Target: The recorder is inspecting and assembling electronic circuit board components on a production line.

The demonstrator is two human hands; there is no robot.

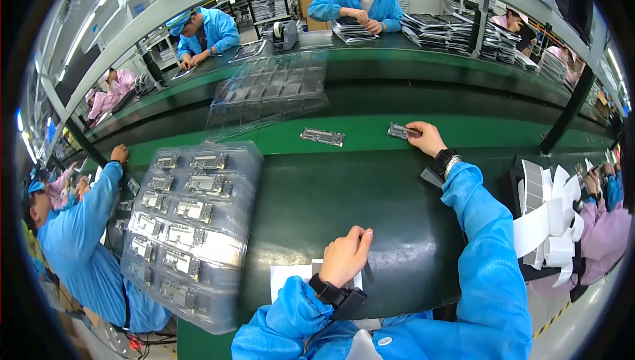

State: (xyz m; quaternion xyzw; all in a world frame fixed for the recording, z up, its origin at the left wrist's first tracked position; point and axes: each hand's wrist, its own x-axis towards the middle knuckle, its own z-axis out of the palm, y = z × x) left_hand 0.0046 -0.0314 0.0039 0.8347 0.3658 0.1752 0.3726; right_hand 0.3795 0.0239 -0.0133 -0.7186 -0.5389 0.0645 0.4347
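My right hand (428, 139) reaches to the far green strip of the bench, thumb and fingers closed on the end of a small circuit board (398, 131). Another circuit board (322, 137) lies flat on that strip, to the left of it. Close to my body is my left hand (345, 257), fingers curled together above the bench; what they hold, if anything, is hidden. White paper (281, 280) lies under and beside that wrist. A stack of clear plastic trays (250, 181) stands to the left, with circuit boards in the top tray's pockets.
More clear trays (264, 89) lean at the far side. Black straps (433, 177) hang below my right wrist. On the right a dark bin (522, 181) holds white label strips (549, 221). A co-worker in blue (79, 234) sits at left; others work behind the metal frame (476, 26).
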